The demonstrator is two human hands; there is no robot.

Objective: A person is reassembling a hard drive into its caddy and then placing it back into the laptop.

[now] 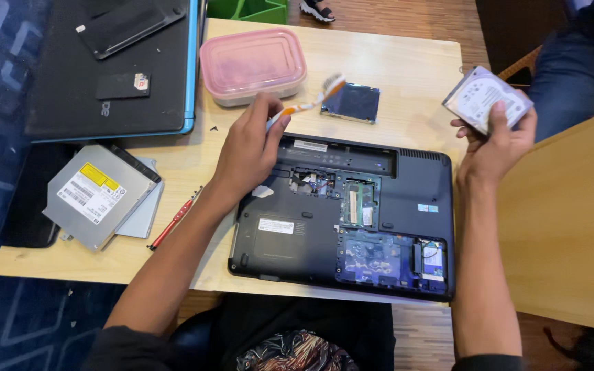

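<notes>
The person's left hand (247, 148) was closed around the handle of a toothbrush (307, 104), its fingers curled tight so that the orange and white brush slanted up and to the right, the bristled head hanging in the air above the table just beside a small dark cover plate (352, 103). The hand hovered over the rear left corner of an opened laptop (290, 230), which lay upside down on the light wooden table (407, 62) with its bottom panels off. A memory bay (359, 203) and a lower bay with a blue-tinted circuit board (372, 257) lay exposed.

The right hand (493, 148) was raised past the laptop's right rear corner, its fingers and thumb gripping a silver hard drive (484, 96) by the lower edge, label side up, tilted and clear of the table.

Behind the left hand sat a pink lidded plastic container (252, 65). To the left lay a second, closed black laptop (104, 69) with a blue edge, and nearer the person a grey optical drive (97, 192) stacked on another flat unit. A red screwdriver (173, 220) lay between that drive and the left forearm.
</notes>
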